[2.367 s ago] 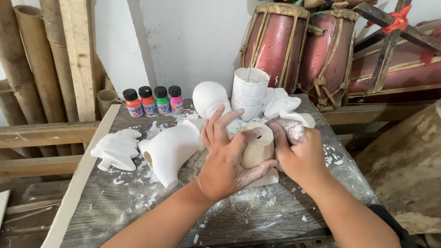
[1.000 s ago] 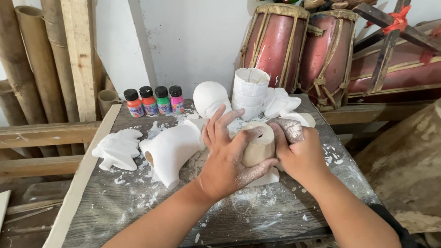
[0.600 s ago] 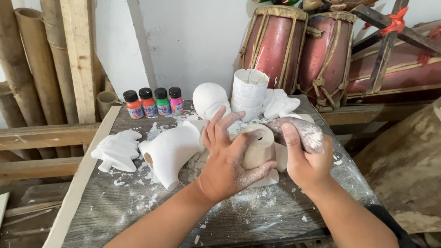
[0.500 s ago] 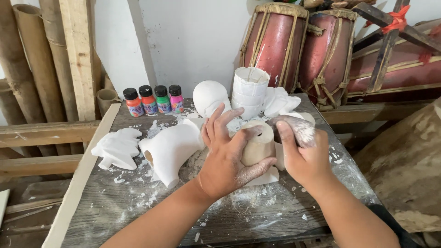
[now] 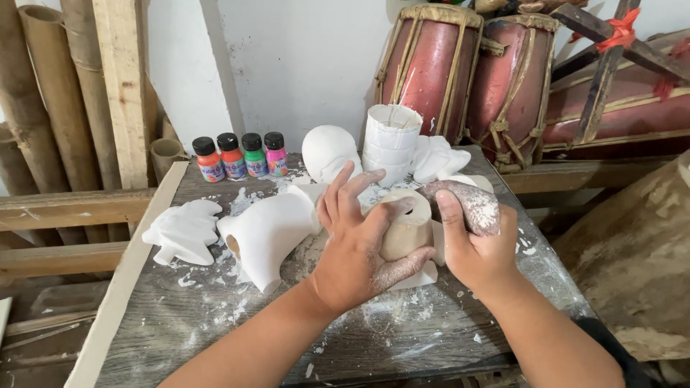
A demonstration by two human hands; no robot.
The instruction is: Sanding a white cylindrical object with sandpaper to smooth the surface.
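My left hand [image 5: 356, 248] wraps around a beige clay-coloured piece [image 5: 407, 224] with a round hole in its top, holding it upright on the dusty wooden table [image 5: 215, 330]. My right hand [image 5: 478, 255] grips a grey-brown, powder-covered abrasive pad [image 5: 471, 203], pressed by the thumb against the piece's upper right side. White dust coats the fingers of both hands. The lower part of the piece is hidden behind my left palm.
White plaster figures lie around: a leaf-like one [image 5: 183, 230], a hollow one [image 5: 269, 230], a round head [image 5: 327, 151], a stacked white cup shape [image 5: 388, 136]. Several small paint bottles [image 5: 241, 154] stand at the back. Red drums [image 5: 460, 72] and bamboo poles [image 5: 43, 108] lean behind.
My right hand has moved the pad up and to the right along the piece, back in, then out again. My left hand and the piece have stayed put.
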